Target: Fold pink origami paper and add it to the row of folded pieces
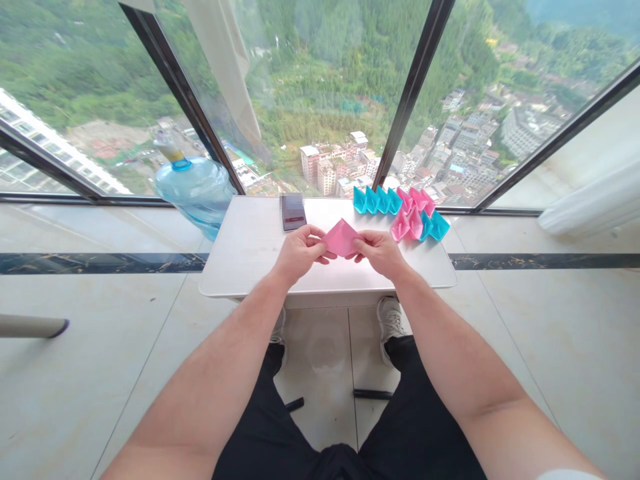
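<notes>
A folded piece of pink paper, diamond-like in outline, is held up over the white table between my two hands. My left hand pinches its left corner. At the opposite corner, the fingers and thumb of my right hand close on the paper. Beyond my right hand, several blue folded paper boats stand in a row at the table's back edge. Several pink paper boats and a few more blue ones sit beside them to the right.
A phone lies near the back of the white table, left of centre. Left of the table, a large blue water bottle stands by the window. My shoes are under the table's front edge. A grey leg-like tube is at far left.
</notes>
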`<state>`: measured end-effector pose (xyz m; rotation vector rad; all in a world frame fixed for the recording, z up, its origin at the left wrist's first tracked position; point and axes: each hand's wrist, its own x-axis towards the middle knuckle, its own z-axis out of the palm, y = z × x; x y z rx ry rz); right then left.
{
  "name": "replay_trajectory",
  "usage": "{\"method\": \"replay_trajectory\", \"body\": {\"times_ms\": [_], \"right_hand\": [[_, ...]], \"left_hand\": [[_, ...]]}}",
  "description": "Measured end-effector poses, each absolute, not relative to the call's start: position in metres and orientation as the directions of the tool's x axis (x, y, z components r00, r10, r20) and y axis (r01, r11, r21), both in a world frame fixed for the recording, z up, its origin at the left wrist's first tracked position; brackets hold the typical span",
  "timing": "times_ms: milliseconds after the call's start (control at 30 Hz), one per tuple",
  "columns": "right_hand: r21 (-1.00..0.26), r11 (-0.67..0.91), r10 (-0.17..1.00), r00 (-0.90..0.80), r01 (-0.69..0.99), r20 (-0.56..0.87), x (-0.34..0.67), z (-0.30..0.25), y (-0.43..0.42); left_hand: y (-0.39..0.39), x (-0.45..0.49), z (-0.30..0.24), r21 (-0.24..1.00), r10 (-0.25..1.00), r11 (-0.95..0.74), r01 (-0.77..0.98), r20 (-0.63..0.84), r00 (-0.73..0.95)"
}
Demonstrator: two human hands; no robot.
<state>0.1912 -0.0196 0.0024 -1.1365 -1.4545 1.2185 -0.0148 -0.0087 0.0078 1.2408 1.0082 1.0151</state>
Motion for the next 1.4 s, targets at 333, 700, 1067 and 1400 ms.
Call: {"method": "replay_trajectory", "body": {"times_ms": [333,700,1067,1400], "right_hand": [[-0.999,0.016,0.978,-0.206,-0.047,0.026,0.195,-0.001,-0.019],[-0.991,0.005,0.988,-0.150,-0.131,0.024,0.193,0.000,-0.021],[-0.991,0.005,0.988,-0.153,-0.134,0.026,0.194,0.002,-0.022],[-0.999,0.035,0.985,-0.166,-0.041,0.041,0.194,0.007,-0.025]], "left_hand": [[-0.013,-0.010,0.012,0.997,0.987,0.052,-0.062,-0.042,0.158],[-0.016,-0.010,0.013,0.993,0.991,0.040,-0.114,-0.025,0.132],[-0.014,-0.012,0.010,0.978,0.988,0.093,-0.186,-0.068,0.137],[-0.020,-0.008,0.013,0.998,0.995,-0.035,-0.049,0.040,0.093]]}}
